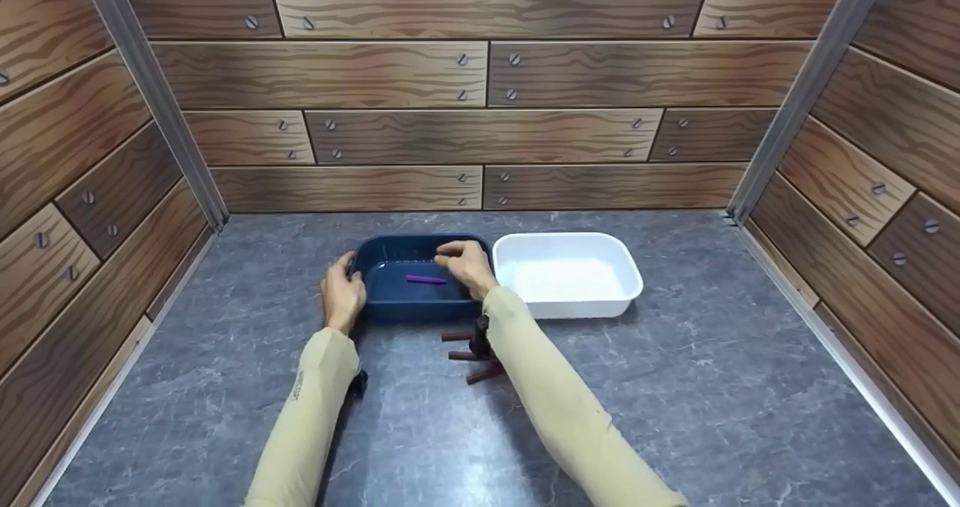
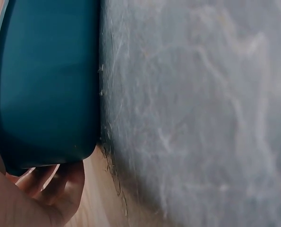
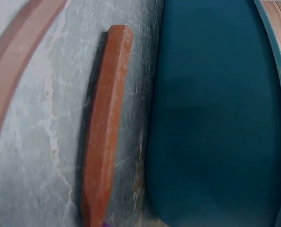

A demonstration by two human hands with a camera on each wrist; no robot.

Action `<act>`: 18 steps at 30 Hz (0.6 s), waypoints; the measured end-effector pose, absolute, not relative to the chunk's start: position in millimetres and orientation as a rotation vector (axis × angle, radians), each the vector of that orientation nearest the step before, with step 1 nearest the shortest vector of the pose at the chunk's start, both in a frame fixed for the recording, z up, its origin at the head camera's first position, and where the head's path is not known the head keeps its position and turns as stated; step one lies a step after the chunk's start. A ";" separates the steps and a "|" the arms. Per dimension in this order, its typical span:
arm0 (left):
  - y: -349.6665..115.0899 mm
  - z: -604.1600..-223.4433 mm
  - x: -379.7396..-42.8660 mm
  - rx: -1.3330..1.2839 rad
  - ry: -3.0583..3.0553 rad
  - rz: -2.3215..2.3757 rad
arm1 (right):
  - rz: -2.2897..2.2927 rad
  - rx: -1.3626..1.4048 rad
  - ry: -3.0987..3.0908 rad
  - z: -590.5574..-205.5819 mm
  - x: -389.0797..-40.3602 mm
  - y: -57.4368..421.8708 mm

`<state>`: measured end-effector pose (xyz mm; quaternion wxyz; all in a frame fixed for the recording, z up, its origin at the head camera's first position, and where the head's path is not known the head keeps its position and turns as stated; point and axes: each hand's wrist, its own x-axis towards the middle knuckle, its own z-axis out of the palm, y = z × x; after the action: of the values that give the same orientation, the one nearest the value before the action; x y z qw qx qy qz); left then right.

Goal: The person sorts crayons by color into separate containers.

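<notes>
Below and left of the right grip [image 1: 466,265] lies a purple stick [image 1: 425,280].

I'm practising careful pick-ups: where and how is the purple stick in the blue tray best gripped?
Probably at mid-length: pinch the purple stick across its narrow width, thumb and fingertip on its long sides, coming down from above. It is slim and lies on the floor of the blue tray, whose raised walls would likely hinder a low sideways approach.
</notes>
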<state>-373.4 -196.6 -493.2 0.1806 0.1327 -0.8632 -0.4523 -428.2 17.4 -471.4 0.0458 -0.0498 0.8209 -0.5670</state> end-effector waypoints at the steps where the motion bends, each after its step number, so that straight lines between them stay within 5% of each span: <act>1: -196.1 -493.2 -373.0 0.377 -2.435 -1.283 | -1.765 -0.179 2.476 -471.0 -427.7 18.0; 18: -196.9 -491.7 -372.0 0.452 -2.479 -1.318 | -1.912 -0.541 2.284 -464.5 -393.3 51.1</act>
<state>-372.0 -196.9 -491.7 0.1482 0.1573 -0.8621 -0.4584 -393.3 51.1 -464.5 0.0572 -0.1784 0.7533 -0.6304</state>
